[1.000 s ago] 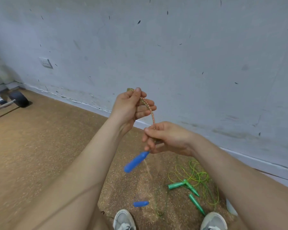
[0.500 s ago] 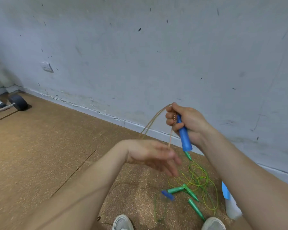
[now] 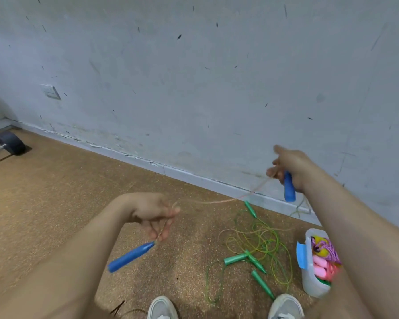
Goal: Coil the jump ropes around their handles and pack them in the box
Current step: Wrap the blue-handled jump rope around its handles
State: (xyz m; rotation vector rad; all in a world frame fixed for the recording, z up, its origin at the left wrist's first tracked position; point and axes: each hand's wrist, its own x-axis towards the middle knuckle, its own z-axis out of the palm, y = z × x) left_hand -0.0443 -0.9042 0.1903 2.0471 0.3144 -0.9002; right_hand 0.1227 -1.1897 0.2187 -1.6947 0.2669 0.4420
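Observation:
My right hand [image 3: 290,165] is raised near the wall and grips one blue handle [image 3: 288,187] of a jump rope. Its thin tan rope [image 3: 217,201] stretches down-left to my left hand [image 3: 153,214], which pinches the rope just above the second blue handle [image 3: 130,256]; that handle dangles below my fingers. On the floor lie green jump ropes [image 3: 260,240] in a loose tangle with several green handles [image 3: 236,258]. A translucent box [image 3: 309,282] with a blue latch stands at the right, holding pink and purple rope items.
A grey wall with a white baseboard [image 3: 194,176] runs across the back. A black dumbbell [image 3: 12,143] lies at the far left. My two shoes [image 3: 162,307] show at the bottom edge on the cork floor [image 3: 44,203].
My right hand has moved right and up with the blue handle, pulling the rope taut. My left hand has closed on the rope, and the second blue handle has lifted off the floor.

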